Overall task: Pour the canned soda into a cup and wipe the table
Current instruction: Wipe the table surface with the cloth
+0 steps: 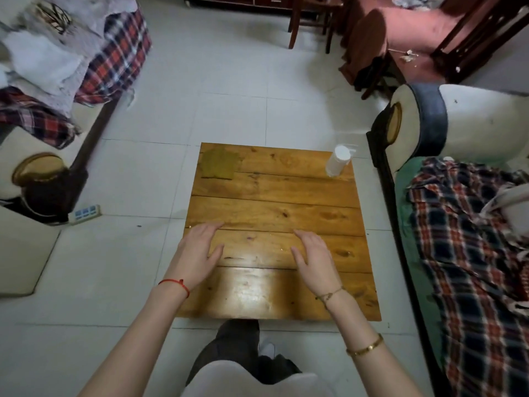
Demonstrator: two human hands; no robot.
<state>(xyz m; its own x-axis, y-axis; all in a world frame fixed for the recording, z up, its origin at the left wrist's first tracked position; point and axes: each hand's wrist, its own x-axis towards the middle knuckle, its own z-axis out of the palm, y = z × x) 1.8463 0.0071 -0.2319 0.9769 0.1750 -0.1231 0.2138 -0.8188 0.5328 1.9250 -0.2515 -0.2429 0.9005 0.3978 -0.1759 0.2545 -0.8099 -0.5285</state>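
Note:
A low wooden table stands in front of me on a tiled floor. At its far left corner lies a flat olive-brown cloth. A white cylindrical container stands at the far right corner; I cannot tell whether it is the cup or the can. My left hand hovers over the near left part of the table with fingers straight and holds nothing. My right hand is over the near right part, also flat and holding nothing. No other can or cup is in view.
A sofa with plaid blankets runs along the right side. Another sofa with plaid cloth and white towels is at the left. A power strip lies on the floor left of the table. Wooden chairs stand at the back.

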